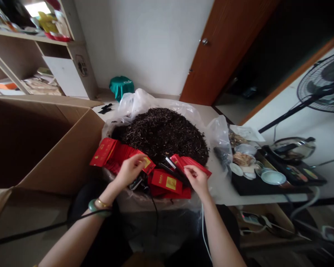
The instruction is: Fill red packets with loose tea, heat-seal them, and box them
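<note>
A heap of dark, loose dried tea leaves (163, 135) fills a clear plastic bag (139, 105) on the table. Red packets with gold labels (165, 181) lie fanned along the heap's near edge, with more at the left (104, 152). My left hand (130, 170) pinches a red packet (147, 165) by its edge. A jade bangle and a gold bracelet circle that wrist. My right hand (196, 180) holds the end of a fan of red packets (190, 165). Between my hands lie dark, narrow objects (169, 170), partly hidden and hard to identify.
A large open cardboard box (44, 148) stands to the left. Right of the bag, a black tray (256, 187) holds small dishes and cups, beside a metal kettle (292, 148). A black cable (156, 215) hangs off the table's near edge. An electric fan (323, 83) stands at the right.
</note>
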`<state>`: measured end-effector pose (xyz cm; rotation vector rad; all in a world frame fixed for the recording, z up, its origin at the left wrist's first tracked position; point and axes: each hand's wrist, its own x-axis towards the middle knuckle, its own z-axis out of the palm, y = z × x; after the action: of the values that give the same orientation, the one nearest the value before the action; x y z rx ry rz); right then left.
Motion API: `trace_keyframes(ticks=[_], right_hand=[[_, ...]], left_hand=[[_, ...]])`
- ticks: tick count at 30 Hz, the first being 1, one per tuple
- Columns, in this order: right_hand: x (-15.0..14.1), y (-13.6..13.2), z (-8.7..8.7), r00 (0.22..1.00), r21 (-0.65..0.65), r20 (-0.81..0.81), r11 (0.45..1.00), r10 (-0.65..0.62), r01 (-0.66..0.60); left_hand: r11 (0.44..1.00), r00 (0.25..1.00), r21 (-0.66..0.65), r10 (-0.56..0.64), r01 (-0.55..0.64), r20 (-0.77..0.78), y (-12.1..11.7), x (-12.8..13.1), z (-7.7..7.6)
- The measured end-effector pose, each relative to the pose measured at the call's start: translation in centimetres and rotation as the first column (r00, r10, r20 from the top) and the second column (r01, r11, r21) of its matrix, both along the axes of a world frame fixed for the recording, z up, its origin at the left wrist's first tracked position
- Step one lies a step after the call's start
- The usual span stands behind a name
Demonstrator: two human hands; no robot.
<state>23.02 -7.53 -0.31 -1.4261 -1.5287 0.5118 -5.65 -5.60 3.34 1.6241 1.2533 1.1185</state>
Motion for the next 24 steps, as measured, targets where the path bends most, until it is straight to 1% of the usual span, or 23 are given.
trace_keyframes(ticks=[1, 2, 3, 5, 8, 13, 15, 19, 24], right_hand=[[-0.1, -0.2, 0.2, 0.996, -0.011, 0.070, 0.999, 0.053, -0.053], [-0.2, -0.3, 0.4, 0.985, -0.021, 0.139, 0.994, 0.105, -0.103], [-0.3, -0.5, 0.6, 0.968, -0.023, 0.204, 0.989, 0.145, -0.143], [-0.7, -0.7, 0.8, 0.930, -0.009, 0.319, 0.982, 0.184, -0.191], [-1.4, -0.9, 0.6, 0.889, 0.020, 0.427, 0.981, 0.167, -0.194], [-2.0, -0.7, -0.7, 0.875, 0.061, 0.478, 0.992, 0.070, -0.113], [-1.9, -0.6, -1.1, 0.855, 0.056, 0.515, 0.994, 0.054, -0.096], [-1.5, -0.3, -1.0, 0.802, -0.007, 0.588, 0.992, 0.104, -0.123], [-0.7, -0.1, -0.2, 0.768, -0.108, 0.606, 0.978, 0.207, -0.178]], left_hand=[[0.994, 0.983, 0.030, -0.100, 0.106, -0.152, -0.3, 1.3, -0.2], [0.980, 0.944, 0.052, -0.170, 0.192, -0.283, -0.7, 2.2, -0.4], [0.967, 0.902, 0.065, -0.204, 0.246, -0.381, -1.0, 2.9, -0.6], [0.955, 0.849, 0.079, -0.214, 0.286, -0.484, -1.5, 3.8, -0.9], [0.959, 0.839, 0.108, -0.171, 0.262, -0.517, -1.8, 4.1, -1.7], [0.952, 0.859, 0.217, -0.077, 0.214, -0.507, -1.6, 4.0, -3.3], [0.944, 0.874, 0.266, -0.045, 0.196, -0.484, -1.6, 4.0, -3.7], [0.920, 0.880, 0.344, -0.004, 0.191, -0.476, -1.6, 3.9, -4.0], [0.898, 0.870, 0.381, -0.004, 0.220, -0.492, -1.7, 3.7, -3.9]])
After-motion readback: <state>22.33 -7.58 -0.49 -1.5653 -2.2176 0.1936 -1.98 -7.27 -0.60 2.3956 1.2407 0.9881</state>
